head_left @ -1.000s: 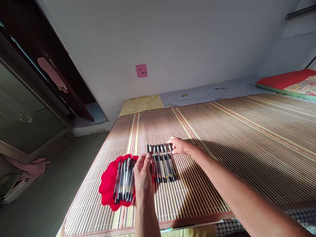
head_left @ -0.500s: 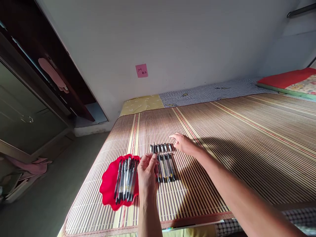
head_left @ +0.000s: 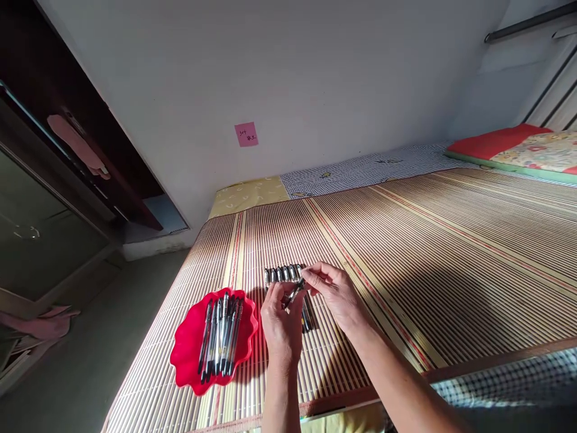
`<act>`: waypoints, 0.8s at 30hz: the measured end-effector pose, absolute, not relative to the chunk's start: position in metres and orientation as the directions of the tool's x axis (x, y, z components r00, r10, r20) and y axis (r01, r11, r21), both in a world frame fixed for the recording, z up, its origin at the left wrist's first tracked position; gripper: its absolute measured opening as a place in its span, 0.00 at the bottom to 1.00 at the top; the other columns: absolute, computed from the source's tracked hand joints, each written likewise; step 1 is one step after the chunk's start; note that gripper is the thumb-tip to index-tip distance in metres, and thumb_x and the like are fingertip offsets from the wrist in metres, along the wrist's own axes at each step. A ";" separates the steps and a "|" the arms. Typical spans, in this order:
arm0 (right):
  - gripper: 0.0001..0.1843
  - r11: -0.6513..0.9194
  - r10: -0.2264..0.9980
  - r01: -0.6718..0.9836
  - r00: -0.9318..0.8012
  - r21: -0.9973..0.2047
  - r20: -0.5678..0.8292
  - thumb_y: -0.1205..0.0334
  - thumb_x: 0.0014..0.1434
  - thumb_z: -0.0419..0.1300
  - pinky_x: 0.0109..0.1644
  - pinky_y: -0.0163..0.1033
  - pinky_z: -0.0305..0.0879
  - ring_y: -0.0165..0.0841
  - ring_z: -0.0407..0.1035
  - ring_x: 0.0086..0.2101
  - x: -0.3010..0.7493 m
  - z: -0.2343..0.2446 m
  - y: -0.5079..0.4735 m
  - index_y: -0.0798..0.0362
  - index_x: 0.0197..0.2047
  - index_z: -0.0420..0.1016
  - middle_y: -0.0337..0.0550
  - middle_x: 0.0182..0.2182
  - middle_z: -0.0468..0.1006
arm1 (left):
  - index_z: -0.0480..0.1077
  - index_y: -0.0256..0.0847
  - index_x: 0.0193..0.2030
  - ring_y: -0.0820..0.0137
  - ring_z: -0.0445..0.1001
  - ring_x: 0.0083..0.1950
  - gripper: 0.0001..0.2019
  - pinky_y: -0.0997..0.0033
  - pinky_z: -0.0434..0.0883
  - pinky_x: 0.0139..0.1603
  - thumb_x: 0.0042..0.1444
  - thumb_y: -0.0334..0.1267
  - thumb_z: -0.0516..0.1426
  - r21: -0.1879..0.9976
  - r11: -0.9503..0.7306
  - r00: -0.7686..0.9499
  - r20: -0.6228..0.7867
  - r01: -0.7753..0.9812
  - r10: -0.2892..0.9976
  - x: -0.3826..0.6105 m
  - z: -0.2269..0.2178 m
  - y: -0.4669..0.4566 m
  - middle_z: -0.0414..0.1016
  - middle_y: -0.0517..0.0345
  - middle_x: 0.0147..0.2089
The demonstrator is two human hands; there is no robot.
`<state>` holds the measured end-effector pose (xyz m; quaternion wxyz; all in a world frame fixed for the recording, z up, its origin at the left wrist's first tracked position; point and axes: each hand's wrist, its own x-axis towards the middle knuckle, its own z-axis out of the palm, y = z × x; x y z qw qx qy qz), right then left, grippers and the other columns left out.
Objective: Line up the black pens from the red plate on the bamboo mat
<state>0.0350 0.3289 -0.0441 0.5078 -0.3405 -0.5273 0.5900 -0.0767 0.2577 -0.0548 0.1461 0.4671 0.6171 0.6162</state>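
A pen with a dark end slants between my two hands above the mat. My left hand is closed around its lower part. My right hand pinches the upper dark end between thumb and fingertips; whether that end is a separate cap I cannot tell. Just beyond my hands lies a row of black pen caps, side by side. Below the row are clear pen barrels with dark ends, mostly hidden by my hands. To the left, a red scalloped plate bears several capped pens.
A striped bamboo mat covers the bed, whose left edge drops to a grey floor. Behind stands a white wall with a pink note. Folded red and floral bedding lies at the far right.
My right hand has come from the right end of the row to my left hand and taken hold of the pen's upper end. The pen now tilts to the right. The view has shifted slightly.
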 end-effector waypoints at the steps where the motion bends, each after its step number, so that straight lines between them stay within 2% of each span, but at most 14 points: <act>1: 0.24 0.070 0.960 -0.257 -0.244 -0.964 0.135 0.38 0.49 0.74 0.33 0.38 0.71 0.33 0.72 0.29 0.037 -0.046 0.329 0.52 0.32 0.81 0.42 0.30 0.80 | 0.78 0.44 0.35 0.69 0.68 0.31 0.04 0.72 0.64 0.34 0.56 0.39 0.67 0.883 -0.202 -0.517 0.418 0.424 0.747 -0.075 -0.056 0.258 0.73 0.60 0.31; 5: 0.22 0.068 0.957 -0.296 -0.250 -0.953 0.146 0.40 0.49 0.74 0.38 0.40 0.72 0.33 0.71 0.30 0.041 -0.049 0.330 0.50 0.31 0.80 0.41 0.29 0.79 | 0.76 0.44 0.33 0.69 0.67 0.29 0.06 0.72 0.63 0.34 0.58 0.42 0.66 0.883 -0.201 -0.517 0.418 0.424 0.747 -0.072 -0.060 0.259 0.72 0.61 0.29; 10: 0.21 0.080 0.945 -0.291 -0.283 -0.953 0.166 0.41 0.48 0.74 0.39 0.40 0.72 0.33 0.70 0.29 0.047 -0.048 0.334 0.50 0.29 0.78 0.38 0.26 0.76 | 0.76 0.44 0.34 0.68 0.67 0.28 0.07 0.72 0.62 0.32 0.61 0.44 0.63 0.924 -0.147 -0.466 0.310 0.352 0.829 -0.071 -0.055 0.257 0.70 0.61 0.26; 15: 0.20 0.110 0.890 -0.293 -0.397 -0.950 0.225 0.41 0.54 0.72 0.39 0.40 0.70 0.32 0.70 0.30 0.057 -0.047 0.338 0.51 0.33 0.80 0.39 0.29 0.77 | 0.75 0.41 0.29 0.70 0.62 0.26 0.19 0.72 0.60 0.30 0.64 0.53 0.60 0.972 -0.166 -0.331 0.214 0.167 0.919 -0.073 -0.047 0.252 0.65 0.61 0.23; 17: 0.21 0.108 0.865 -0.299 -0.441 -0.948 0.237 0.41 0.54 0.71 0.38 0.39 0.70 0.31 0.70 0.29 0.060 -0.049 0.339 0.52 0.33 0.80 0.39 0.28 0.77 | 0.76 0.40 0.33 0.71 0.61 0.27 0.20 0.73 0.60 0.29 0.63 0.55 0.60 0.984 -0.155 -0.264 0.173 0.087 0.949 -0.071 -0.045 0.251 0.66 0.61 0.24; 19: 0.21 0.107 0.872 -0.280 -0.434 -0.954 0.225 0.41 0.54 0.72 0.36 0.39 0.69 0.31 0.69 0.28 0.060 -0.051 0.340 0.52 0.34 0.80 0.38 0.28 0.76 | 0.74 0.40 0.38 0.72 0.61 0.27 0.16 0.74 0.59 0.28 0.58 0.52 0.65 0.987 -0.141 -0.274 0.157 0.077 0.949 -0.069 -0.045 0.252 0.67 0.63 0.26; 21: 0.21 0.115 0.890 -0.256 -0.402 -0.960 0.214 0.41 0.54 0.72 0.35 0.38 0.67 0.30 0.69 0.27 0.060 -0.052 0.341 0.52 0.33 0.79 0.38 0.27 0.76 | 0.70 0.42 0.37 0.74 0.59 0.26 0.16 0.76 0.57 0.27 0.52 0.46 0.70 0.985 -0.118 -0.369 0.158 0.128 0.916 -0.066 -0.046 0.252 0.66 0.65 0.27; 24: 0.20 0.139 0.889 -0.248 -0.395 -0.959 0.231 0.42 0.55 0.72 0.36 0.38 0.67 0.31 0.69 0.28 0.061 -0.051 0.342 0.52 0.32 0.79 0.38 0.27 0.76 | 0.67 0.42 0.31 0.74 0.59 0.25 0.15 0.75 0.57 0.26 0.57 0.47 0.67 0.985 -0.081 -0.405 0.138 0.155 0.904 -0.065 -0.048 0.253 0.64 0.66 0.24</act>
